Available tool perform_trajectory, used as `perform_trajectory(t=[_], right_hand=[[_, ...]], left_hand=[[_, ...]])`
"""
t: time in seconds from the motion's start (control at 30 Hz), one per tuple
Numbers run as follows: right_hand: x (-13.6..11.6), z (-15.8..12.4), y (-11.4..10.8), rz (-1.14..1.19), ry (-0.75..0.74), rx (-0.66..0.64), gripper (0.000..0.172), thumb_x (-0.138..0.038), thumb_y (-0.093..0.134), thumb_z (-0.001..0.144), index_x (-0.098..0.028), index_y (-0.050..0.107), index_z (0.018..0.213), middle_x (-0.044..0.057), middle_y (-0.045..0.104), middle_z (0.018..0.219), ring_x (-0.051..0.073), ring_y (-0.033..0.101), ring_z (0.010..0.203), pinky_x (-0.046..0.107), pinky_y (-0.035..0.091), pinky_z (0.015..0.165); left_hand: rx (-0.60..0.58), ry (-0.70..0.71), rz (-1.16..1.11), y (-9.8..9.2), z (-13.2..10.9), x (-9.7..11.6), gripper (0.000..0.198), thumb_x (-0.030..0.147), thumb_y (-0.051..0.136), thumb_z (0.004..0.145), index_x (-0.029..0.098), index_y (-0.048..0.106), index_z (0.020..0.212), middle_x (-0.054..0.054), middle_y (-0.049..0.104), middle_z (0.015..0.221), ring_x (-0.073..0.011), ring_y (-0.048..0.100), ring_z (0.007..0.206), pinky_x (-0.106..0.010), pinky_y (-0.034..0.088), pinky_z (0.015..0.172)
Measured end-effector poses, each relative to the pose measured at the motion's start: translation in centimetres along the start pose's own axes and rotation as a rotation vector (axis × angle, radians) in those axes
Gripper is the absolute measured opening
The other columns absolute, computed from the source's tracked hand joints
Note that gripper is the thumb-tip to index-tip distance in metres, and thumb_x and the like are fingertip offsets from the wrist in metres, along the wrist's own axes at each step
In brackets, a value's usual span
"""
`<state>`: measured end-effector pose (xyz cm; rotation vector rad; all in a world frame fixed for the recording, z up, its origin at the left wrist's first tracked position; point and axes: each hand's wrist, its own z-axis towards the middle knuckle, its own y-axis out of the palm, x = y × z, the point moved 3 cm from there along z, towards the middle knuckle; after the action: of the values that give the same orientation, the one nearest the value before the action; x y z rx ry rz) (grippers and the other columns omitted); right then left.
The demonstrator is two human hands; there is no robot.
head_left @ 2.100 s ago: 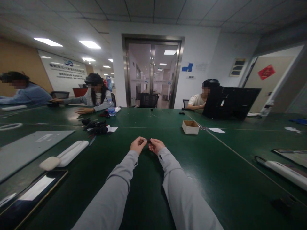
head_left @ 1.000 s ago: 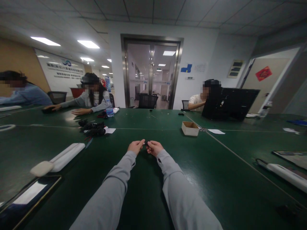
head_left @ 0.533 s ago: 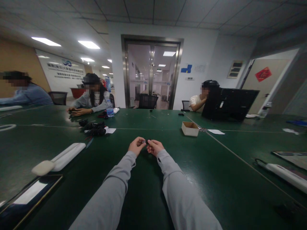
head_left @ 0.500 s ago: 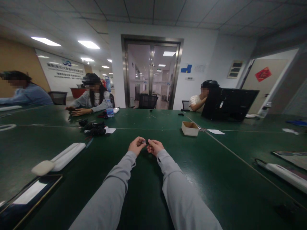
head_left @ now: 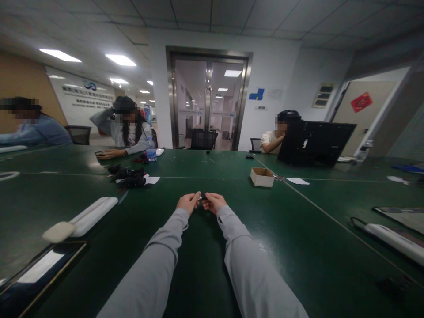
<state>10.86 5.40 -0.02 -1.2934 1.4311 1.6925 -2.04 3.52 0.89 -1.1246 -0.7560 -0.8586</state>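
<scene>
A small black stick-like piece with a silvery end (head_left: 203,197) is pinched between my two hands, above the green table (head_left: 212,238). My left hand (head_left: 188,202) is closed on its silvery left end with thumb and fingertips. On the black right part, my right hand (head_left: 214,202) is closed, thumb on top and the other fingers curled below. The piece is too small to tell its exact kind, and fingertips cover much of it.
An open cardboard box (head_left: 262,177) stands ahead to the right. Left lie black tangled gear (head_left: 129,176), a long white case (head_left: 96,214) and a phone-like device (head_left: 43,274). A white power strip (head_left: 394,238) lies right. Several people sit across, one behind a monitor (head_left: 314,143).
My fingers have shifted slightly on the small black piece, and more of its silvery end shows. Across the table, a person has raised one arm to the head.
</scene>
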Motion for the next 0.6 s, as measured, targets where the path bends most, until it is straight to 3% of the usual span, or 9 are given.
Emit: perform_trajectory(t=[0.13, 0.23, 0.47, 0.6], right_hand=[[0.11, 0.0, -0.03, -0.022, -0.003, 0.022, 0.012, -0.02, 0.06, 0.069, -0.011, 0.054, 0.065, 0.003, 0.059, 0.05, 0.01, 0.052, 0.037, 0.019, 0.043, 0.035], [0.08, -0.06, -0.08, -0.01, -0.004, 0.044, 0.012, -0.02, 0.059, 0.069, -0.011, 0.054, 0.064, 0.002, 0.058, 0.049, 0.009, 0.052, 0.037, 0.019, 0.043, 0.034], [-0.19, -0.14, -0.31, 0.059, 0.016, 0.158, 0.014, -0.02, 0.056, 0.072, -0.012, 0.049, 0.063, 0.0, 0.051, 0.039, 0.009, 0.048, 0.032, 0.019, 0.041, 0.031], [-0.27, -0.09, -0.37, 0.069, 0.02, 0.174, 0.015, -0.022, 0.056, 0.072, -0.013, 0.048, 0.064, 0.0, 0.051, 0.039, 0.009, 0.048, 0.033, 0.019, 0.041, 0.032]], left_hand=[[0.022, -0.022, 0.112, -0.34, -0.04, -0.23, 0.051, 0.057, 0.033, 0.07, 0.019, 0.051, 0.042, 0.0, 0.048, 0.038, -0.0125, 0.044, 0.042, -0.023, 0.029, 0.047], [0.037, 0.03, 0.114, -0.27, -0.2, -0.13, 0.046, 0.055, 0.035, 0.07, 0.019, 0.052, 0.047, 0.001, 0.05, 0.044, -0.0119, 0.044, 0.045, -0.023, 0.028, 0.047], [0.076, 0.147, -0.052, 0.32, -0.43, 0.3, 0.027, 0.043, 0.057, 0.058, 0.018, 0.052, 0.068, 0.003, 0.053, 0.059, -0.0094, 0.047, 0.054, -0.02, 0.036, 0.054], [0.046, 0.1, -0.1, 0.46, -0.07, -0.09, 0.03, 0.047, 0.05, 0.064, 0.017, 0.056, 0.067, 0.0, 0.057, 0.062, -0.0107, 0.049, 0.056, -0.021, 0.038, 0.056]])
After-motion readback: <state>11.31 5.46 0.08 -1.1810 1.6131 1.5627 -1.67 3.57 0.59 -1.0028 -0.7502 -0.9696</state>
